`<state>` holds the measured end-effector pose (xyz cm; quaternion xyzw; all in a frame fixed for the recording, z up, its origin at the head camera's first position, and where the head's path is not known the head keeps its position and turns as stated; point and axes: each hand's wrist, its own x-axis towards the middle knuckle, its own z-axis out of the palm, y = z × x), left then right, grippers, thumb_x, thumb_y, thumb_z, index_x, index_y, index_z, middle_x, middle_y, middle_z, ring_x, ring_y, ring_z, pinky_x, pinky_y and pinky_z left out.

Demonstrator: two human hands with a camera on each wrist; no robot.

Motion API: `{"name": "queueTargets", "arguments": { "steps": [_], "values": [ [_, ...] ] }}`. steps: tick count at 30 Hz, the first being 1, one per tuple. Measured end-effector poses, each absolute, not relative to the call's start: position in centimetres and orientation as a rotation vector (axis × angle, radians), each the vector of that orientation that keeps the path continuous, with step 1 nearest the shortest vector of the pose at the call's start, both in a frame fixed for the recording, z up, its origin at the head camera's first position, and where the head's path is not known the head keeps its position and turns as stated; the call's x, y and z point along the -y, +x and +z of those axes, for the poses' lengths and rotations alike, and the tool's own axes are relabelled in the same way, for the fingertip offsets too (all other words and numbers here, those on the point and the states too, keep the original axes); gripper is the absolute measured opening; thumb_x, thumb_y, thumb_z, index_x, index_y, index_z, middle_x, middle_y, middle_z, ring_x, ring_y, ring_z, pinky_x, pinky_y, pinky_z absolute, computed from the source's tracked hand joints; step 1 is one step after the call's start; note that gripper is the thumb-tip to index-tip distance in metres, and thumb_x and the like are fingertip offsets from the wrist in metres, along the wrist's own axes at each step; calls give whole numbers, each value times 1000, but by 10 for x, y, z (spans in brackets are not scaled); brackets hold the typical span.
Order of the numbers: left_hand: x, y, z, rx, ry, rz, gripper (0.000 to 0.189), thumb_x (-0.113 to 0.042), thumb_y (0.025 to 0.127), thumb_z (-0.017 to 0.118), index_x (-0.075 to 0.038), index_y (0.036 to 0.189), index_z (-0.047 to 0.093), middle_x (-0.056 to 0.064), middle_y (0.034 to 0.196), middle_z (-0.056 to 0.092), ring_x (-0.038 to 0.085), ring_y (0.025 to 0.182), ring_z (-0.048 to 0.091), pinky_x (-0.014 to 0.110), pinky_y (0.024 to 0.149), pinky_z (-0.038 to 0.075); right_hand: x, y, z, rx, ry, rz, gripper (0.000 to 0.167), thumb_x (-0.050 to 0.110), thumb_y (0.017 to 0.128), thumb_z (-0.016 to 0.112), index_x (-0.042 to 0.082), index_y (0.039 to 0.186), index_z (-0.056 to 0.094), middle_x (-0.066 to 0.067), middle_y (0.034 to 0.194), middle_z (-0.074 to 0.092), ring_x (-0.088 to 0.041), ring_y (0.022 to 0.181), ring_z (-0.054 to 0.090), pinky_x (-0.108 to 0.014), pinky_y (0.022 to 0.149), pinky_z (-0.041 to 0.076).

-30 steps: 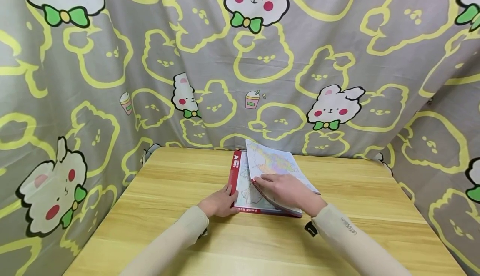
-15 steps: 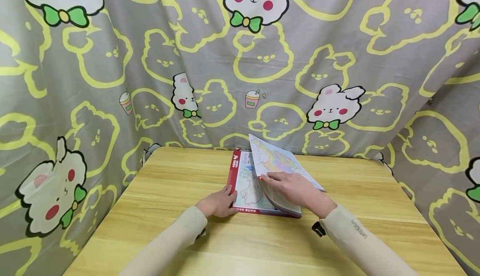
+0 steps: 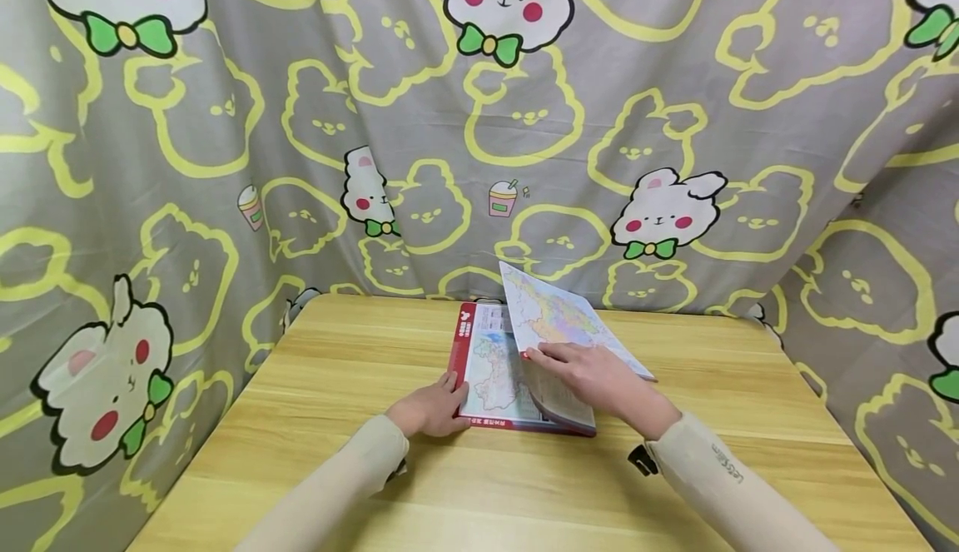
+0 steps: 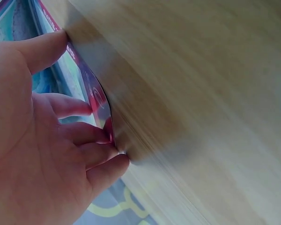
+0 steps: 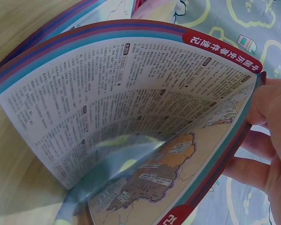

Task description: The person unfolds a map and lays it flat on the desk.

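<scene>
A folded map [image 3: 498, 373] with a red border lies on the wooden table, its upper layers lifted at the left edge. In the head view, the raised panel [image 3: 558, 315] shows a coloured map. My right hand [image 3: 599, 377] pinches this panel's corner between thumb and fingers. Seen from the right wrist, my right hand [image 5: 267, 140] holds the edge of a bent, text-covered sheet [image 5: 98, 93]. My left hand [image 3: 430, 409] rests on the bottom-left corner. In the left wrist view, the fingers of my left hand [image 4: 51, 126] lie extended across the red edge [image 4: 100, 101].
The wooden table [image 3: 315, 352] spreads around the map on both sides. A grey curtain [image 3: 419, 119] with yellow outlines and white rabbits hangs close behind the table's back edge and along both sides.
My right hand has moved right with the raised panel, uncovering more of the map underneath. The lower part of the map and my left hand have shifted slightly left.
</scene>
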<state>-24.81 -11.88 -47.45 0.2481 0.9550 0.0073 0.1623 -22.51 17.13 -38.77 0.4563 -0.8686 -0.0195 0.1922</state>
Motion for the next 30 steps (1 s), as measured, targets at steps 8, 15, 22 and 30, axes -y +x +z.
{"name": "queueTargets", "arguments": {
  "steps": [8,15,22,30],
  "values": [
    [123,-247,-472,-2725,648,42,72,-51,93,51,-7,148,33,21,152,24,34,140,20,44,108,29,-175,-224,-387,2409,1268,-64,67,-7,78,69,17,138,51,-7,128,58,-23,105,61,-37,64,54],
    [127,-247,-473,-2713,631,28,73,-52,93,51,-8,148,33,21,152,22,33,140,20,44,108,29,-177,-221,-384,2410,1260,-66,62,-4,83,67,19,138,51,-6,127,58,-23,105,61,-38,64,54],
    [135,-247,-475,-2721,632,40,74,-52,92,52,-6,147,33,22,152,22,35,140,20,46,107,30,-180,-218,-380,2426,1241,-86,61,-3,84,67,18,139,51,-7,129,57,-24,109,59,-41,67,55],
    [142,-247,-473,-2727,613,73,74,-50,92,54,-4,146,34,24,151,23,37,139,21,47,107,29,-184,-216,-376,2392,1233,-98,58,-1,85,67,18,138,52,-6,129,57,-23,109,59,-41,66,55]
  ]
}}
